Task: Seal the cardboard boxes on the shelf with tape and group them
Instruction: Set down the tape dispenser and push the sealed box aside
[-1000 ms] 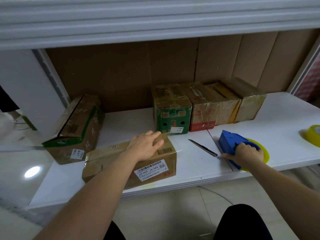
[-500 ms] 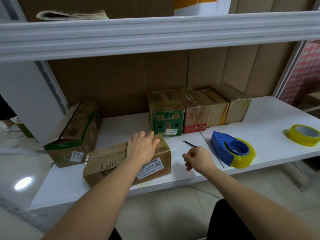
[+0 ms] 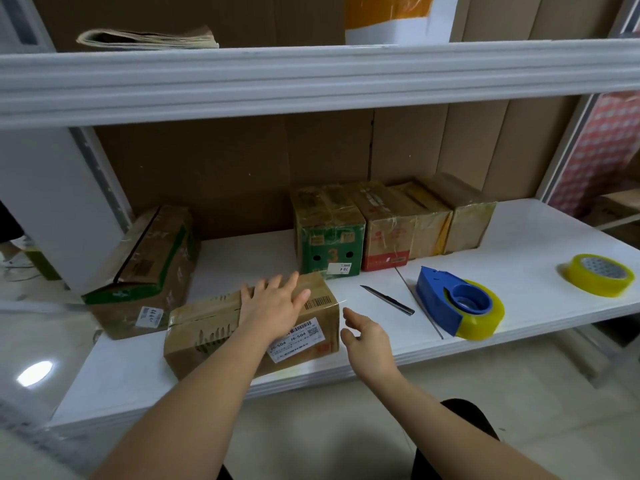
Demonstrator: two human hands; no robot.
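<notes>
Now the left hand (image 3: 273, 308) lies flat-fingered on the box (image 3: 252, 327); right hand (image 3: 363, 336), open and empty beside it, should probably smooth the tape end down.

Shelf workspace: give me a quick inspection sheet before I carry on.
Surface: white shelf, one level.
Job's things: box with label at front edge; row of four taped boxes at back; green-edged box tilted at left; tape dispenser; spare tape roll.
Clutter: knife lying flat.
Grippers: left hand flat on labelled box; right hand open beside it, holding nothing.
Cables: nothing seen.
Surroundings: upper shelf with folded cardboard.
</notes>
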